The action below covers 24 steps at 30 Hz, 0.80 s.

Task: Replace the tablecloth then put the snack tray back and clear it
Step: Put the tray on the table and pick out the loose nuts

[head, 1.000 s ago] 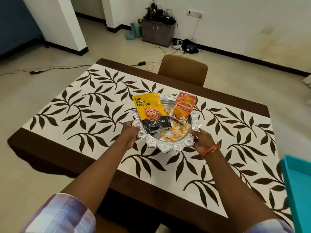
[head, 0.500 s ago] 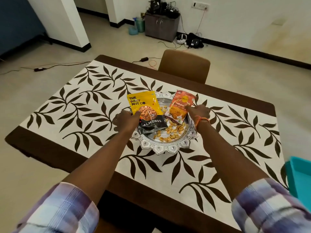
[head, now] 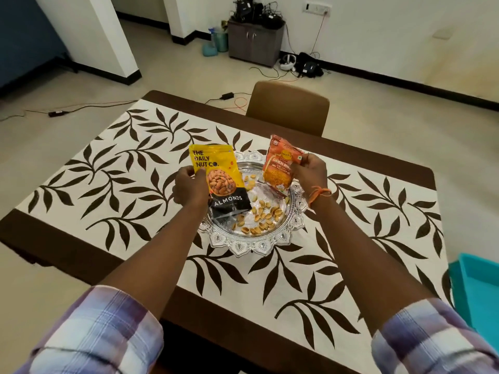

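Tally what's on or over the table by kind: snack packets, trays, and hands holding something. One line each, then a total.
Snack packets: 2, the yellow almond packet and the orange snack packet
Trays: 1, the silver tray
Hands holding something: 2, left hand and right hand, one packet each
Total: 5

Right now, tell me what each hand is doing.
Left hand: closed, gripping the almond packet.
Right hand: closed, gripping the orange snack packet.
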Each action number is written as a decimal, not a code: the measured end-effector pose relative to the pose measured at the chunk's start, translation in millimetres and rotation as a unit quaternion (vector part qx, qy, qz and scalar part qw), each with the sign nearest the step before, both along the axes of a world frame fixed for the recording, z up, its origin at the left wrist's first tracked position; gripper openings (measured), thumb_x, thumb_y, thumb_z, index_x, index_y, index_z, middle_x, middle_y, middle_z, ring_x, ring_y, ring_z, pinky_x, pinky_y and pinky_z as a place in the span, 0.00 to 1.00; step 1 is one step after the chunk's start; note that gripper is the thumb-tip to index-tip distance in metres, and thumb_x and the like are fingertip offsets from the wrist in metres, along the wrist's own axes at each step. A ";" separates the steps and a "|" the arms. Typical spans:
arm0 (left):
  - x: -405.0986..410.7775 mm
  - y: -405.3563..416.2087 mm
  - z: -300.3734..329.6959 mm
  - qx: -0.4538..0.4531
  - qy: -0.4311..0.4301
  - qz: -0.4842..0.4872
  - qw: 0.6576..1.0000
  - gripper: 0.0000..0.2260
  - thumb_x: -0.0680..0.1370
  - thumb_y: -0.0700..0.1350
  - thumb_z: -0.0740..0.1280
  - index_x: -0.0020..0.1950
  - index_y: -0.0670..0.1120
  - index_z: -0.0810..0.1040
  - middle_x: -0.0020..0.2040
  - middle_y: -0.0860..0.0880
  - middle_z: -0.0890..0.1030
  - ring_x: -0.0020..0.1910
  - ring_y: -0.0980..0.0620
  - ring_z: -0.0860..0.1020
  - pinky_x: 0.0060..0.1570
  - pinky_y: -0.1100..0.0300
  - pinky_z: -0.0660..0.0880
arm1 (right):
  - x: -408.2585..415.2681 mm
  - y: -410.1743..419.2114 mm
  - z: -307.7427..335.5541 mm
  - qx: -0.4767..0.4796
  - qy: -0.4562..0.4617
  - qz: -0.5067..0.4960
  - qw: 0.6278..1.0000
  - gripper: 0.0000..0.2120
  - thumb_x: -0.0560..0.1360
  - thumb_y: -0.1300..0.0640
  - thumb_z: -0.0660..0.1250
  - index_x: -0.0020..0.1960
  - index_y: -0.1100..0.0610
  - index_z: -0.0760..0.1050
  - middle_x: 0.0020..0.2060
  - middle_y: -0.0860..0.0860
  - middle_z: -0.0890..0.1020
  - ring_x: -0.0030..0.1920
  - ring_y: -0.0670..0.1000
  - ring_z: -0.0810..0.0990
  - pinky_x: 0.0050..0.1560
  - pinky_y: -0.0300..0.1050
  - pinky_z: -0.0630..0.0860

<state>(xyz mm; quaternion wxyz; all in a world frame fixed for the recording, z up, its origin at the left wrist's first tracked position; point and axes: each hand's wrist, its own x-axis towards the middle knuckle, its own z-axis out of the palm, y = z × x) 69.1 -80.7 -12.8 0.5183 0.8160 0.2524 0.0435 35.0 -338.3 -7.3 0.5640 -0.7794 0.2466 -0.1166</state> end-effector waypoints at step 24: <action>-74.3 -92.9 83.6 -0.273 -0.104 -0.179 0.939 0.04 0.81 0.44 0.65 0.53 0.45 0.74 0.52 0.45 0.82 0.50 0.47 0.82 0.37 0.56 0.79 | -130.9 -66.6 7.7 0.222 -0.044 -0.204 0.953 0.14 0.77 0.55 0.67 0.62 0.54 0.73 0.54 0.54 0.81 0.52 0.55 0.81 0.47 0.57 0.81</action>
